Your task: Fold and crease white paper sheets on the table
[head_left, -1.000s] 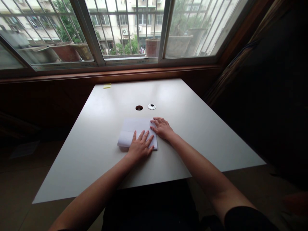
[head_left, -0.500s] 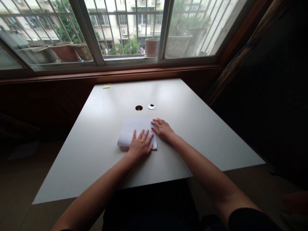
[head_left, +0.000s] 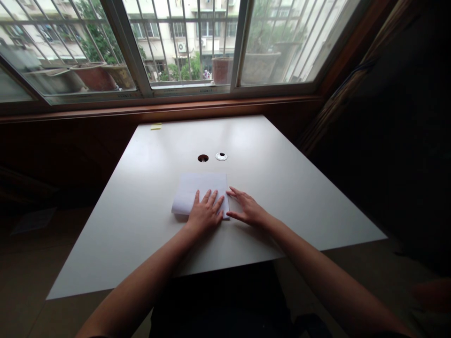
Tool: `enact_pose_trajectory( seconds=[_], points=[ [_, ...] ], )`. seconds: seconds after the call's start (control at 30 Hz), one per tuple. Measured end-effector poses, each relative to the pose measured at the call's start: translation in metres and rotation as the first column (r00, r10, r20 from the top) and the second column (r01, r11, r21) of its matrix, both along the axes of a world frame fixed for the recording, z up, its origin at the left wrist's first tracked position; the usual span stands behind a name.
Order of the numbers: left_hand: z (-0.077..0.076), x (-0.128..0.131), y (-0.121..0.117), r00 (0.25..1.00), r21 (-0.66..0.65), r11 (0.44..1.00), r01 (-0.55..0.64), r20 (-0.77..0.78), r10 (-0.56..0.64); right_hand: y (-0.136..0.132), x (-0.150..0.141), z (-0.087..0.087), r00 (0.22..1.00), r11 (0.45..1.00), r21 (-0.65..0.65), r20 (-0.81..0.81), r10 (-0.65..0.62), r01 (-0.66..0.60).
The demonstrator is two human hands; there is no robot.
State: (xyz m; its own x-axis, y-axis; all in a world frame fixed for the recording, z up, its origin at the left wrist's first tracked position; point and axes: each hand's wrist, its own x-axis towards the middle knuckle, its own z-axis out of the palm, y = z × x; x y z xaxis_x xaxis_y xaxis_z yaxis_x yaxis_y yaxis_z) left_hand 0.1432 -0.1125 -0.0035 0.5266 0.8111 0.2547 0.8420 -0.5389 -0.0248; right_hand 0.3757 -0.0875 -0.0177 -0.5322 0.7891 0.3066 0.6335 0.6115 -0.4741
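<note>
A folded sheet of white paper (head_left: 202, 182) lies on the white table, its left side bulging up in a soft, uncreased curve. My left hand (head_left: 206, 209) rests flat on the lower right part of the paper with its fingers spread. Along the paper's right edge is my right hand (head_left: 246, 206), thumb and fingers apart, with the fingertips at or just touching that edge. Nothing shows between the right thumb and fingers.
The white table (head_left: 299, 197) reaches to a wooden window ledge (head_left: 162, 112). Beyond the paper are a round hole (head_left: 203, 158) in the tabletop and a white ring-shaped cover (head_left: 221, 157). Yellow tape (head_left: 155, 126) sticks to the far left corner. Another sheet (head_left: 33, 220) lies on the floor at left.
My right hand has come off the paper's upper right part and moved down and slightly right, to beside the right edge, its thumb now spread. My left hand has stayed in place.
</note>
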Motion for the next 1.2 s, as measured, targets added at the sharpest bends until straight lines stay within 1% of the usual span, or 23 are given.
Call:
enact_pose_trajectory(
  seconds=[0.1,0.23,0.4,0.6,0.83,1.0,1.2],
  points=[
    [0.001,0.000,0.000,1.000,-0.010,1.000,-0.001,-0.012,0.001,-0.008,-0.004,-0.001,0.999,0.999,0.029,0.038,-0.035,0.034],
    [0.002,0.000,0.001,0.999,-0.018,1.000,-0.007,-0.034,0.007,-0.012,-0.008,-0.002,0.995,0.997,0.055,0.079,-0.064,0.059],
    [0.001,0.000,0.000,0.999,-0.022,1.000,-0.016,-0.044,0.015,-0.012,-0.010,-0.001,0.990,0.997,0.045,0.127,-0.063,0.057],
    [0.001,0.000,0.000,0.999,-0.019,1.000,-0.020,-0.042,0.019,-0.014,-0.015,0.000,0.982,0.996,0.024,0.166,-0.092,0.089],
    [0.002,-0.001,0.000,0.999,-0.028,0.999,-0.022,-0.037,0.021,-0.013,-0.016,0.001,0.980,0.995,-0.019,0.175,-0.091,0.095],
    [0.002,-0.001,-0.001,1.000,-0.036,0.999,-0.019,-0.024,0.018,-0.009,-0.010,0.001,0.981,0.993,-0.088,0.183,-0.060,0.078],
    [0.001,0.000,-0.001,1.000,-0.023,0.999,-0.022,-0.022,0.022,-0.006,-0.006,0.006,0.986,0.988,-0.148,0.169,-0.008,0.034]
  ],
)
